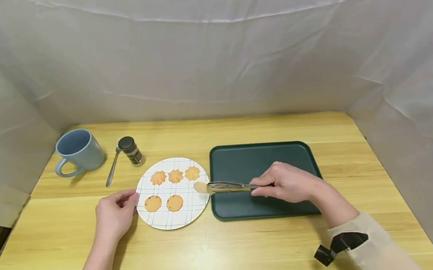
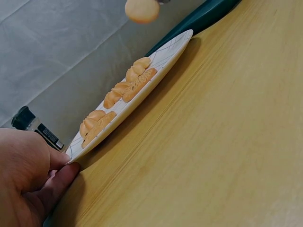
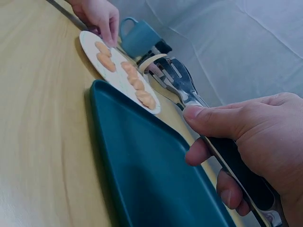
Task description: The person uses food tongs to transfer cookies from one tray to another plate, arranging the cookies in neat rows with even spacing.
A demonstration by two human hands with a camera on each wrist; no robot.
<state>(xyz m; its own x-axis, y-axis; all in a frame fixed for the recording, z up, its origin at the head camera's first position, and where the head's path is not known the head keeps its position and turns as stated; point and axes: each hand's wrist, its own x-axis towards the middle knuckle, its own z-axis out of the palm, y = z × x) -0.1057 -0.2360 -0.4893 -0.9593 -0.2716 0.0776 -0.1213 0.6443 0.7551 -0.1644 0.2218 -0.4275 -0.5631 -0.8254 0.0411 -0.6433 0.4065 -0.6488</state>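
Right hand [image 1: 286, 183] curls around the tongs [image 1: 228, 186], whose tips pinch a cookie [image 1: 200, 187] above the plate's [image 1: 170, 219] right edge, beside the tray [image 1: 246, 163]. Left hand [image 1: 114, 214] pinches the plate's left rim. Five cookies remain on the plate.

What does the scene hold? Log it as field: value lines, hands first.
left hand: holds the plate's rim
right hand: grips tongs
tongs: pinch one cookie over the plate's right edge
plate: five cookies left, three piped, two round
tray: right of plate
far left: mug, spoon, jar
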